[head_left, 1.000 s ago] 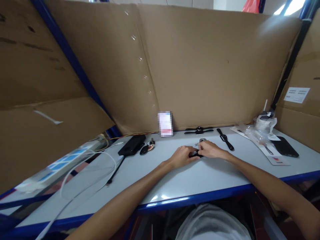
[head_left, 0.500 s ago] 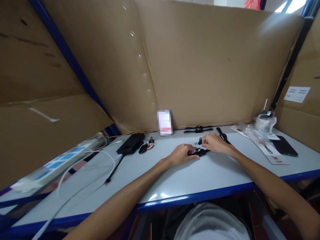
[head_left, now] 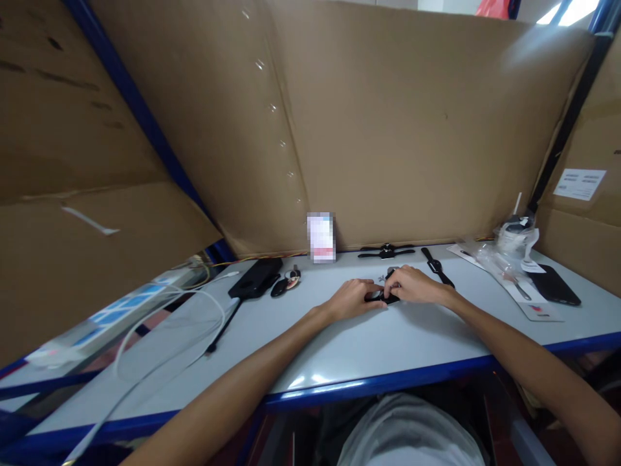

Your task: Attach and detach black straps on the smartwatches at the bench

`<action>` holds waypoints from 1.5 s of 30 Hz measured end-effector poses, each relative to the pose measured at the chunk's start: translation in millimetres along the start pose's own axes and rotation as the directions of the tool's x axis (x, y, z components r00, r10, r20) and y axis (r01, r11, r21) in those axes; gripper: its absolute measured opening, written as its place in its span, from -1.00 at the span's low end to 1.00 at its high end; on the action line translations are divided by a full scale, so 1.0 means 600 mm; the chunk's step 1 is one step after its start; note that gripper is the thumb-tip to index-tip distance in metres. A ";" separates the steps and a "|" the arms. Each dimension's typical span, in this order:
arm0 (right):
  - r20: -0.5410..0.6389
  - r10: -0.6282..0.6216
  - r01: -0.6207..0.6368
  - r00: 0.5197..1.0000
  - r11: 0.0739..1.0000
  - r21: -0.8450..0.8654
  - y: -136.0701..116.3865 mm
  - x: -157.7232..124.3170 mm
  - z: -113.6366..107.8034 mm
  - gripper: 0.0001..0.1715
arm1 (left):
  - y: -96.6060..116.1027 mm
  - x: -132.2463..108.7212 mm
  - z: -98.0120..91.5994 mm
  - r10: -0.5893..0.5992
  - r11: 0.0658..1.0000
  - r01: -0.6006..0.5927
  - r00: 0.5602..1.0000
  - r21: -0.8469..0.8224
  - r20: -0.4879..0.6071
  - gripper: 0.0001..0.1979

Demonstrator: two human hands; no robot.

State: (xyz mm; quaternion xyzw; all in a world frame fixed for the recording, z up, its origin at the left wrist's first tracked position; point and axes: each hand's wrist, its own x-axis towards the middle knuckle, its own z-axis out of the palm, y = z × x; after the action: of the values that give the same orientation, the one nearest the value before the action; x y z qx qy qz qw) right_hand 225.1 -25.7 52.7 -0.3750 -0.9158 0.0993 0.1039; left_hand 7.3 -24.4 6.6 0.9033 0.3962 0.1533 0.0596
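Observation:
My left hand (head_left: pixel 355 299) lies on the table with thumb and fingers closed round one end of a black spokeshave (head_left: pixel 394 299). Over the middle of that tool, my right hand (head_left: pixel 414 285) bends down with its fingertips pinched together, touching it. Whatever sits in that pinch is too small and covered to make out. Just beyond the fingers are some small silvery parts (head_left: pixel 381 278) and a small grey piece (head_left: pixel 392 268), partly hidden by my right hand. Another black tool body (head_left: pixel 437 266) with an open middle lies to the right.
Two more black spokeshaves (head_left: pixel 387 250) lie at the back. A lit phone (head_left: pixel 321 238) leans on the cardboard (head_left: pixel 417 129). Left are keys (head_left: pixel 286 283), a black power bank (head_left: pixel 255 278) and white cables (head_left: pixel 223 317); right are plastic packaging (head_left: pixel 499 262), a dark phone (head_left: pixel 553 285) and a cup (head_left: pixel 514 236).
My right hand has moved slightly left and down, bringing its fingertips from just behind the spokeshave onto its middle. My left hand has kept its hold.

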 end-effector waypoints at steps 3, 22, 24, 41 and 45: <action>-0.038 0.068 -0.072 0.997 0.989 -0.129 -0.004 -0.005 -0.006 -0.63 | 0.000 0.000 -0.001 -0.002 1.000 0.002 1.000 -0.021 0.004 -0.51; -0.051 0.054 -0.064 0.997 0.971 -0.231 -0.016 -0.010 -0.008 -0.64 | 0.000 0.003 -0.005 -0.049 0.995 0.052 0.998 -0.089 0.035 -0.48; -0.063 0.029 -0.042 0.998 0.977 -0.208 -0.016 -0.010 -0.006 -0.60 | -0.001 0.004 -0.004 -0.053 0.994 0.056 0.998 -0.089 0.037 -0.48; -0.016 -0.074 0.072 0.997 0.993 -0.090 -0.014 -0.011 -0.006 -0.50 | -0.004 0.004 -0.003 -0.042 0.992 0.045 0.999 -0.114 0.031 -0.55; -0.010 0.012 -0.014 1.000 0.985 -0.170 -0.016 -0.012 -0.010 -0.62 | -0.002 0.004 -0.004 -0.043 0.993 0.047 0.998 -0.111 0.037 -0.52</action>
State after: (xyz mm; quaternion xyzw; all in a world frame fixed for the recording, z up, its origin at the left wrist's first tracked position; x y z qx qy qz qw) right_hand 225.1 -36.8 60.3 -0.3890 -0.9180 0.0197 0.0749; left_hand 6.9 -21.8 9.2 0.8918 0.4063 0.1583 0.1203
